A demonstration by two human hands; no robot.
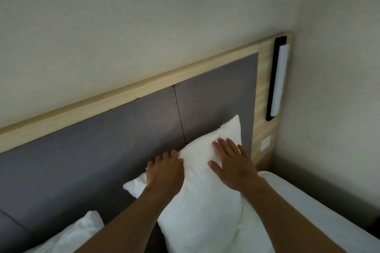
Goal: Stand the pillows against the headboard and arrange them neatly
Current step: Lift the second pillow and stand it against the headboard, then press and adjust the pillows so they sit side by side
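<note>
A white pillow [202,207] stands upright and leans on the grey padded headboard [107,146], which has a light wooden frame. My left hand [165,170] pinches the pillow's upper left edge with curled fingers. My right hand [233,161] lies flat on the pillow's upper front face, fingers spread. A second white pillow [82,230] shows at the lower left, partly cut off by the frame and by my left forearm.
A black and white wall lamp [277,80] and a white switch plate [265,143] sit on the wooden panel to the right of the headboard. The white mattress edge [320,211] runs along the right, close to the corner wall.
</note>
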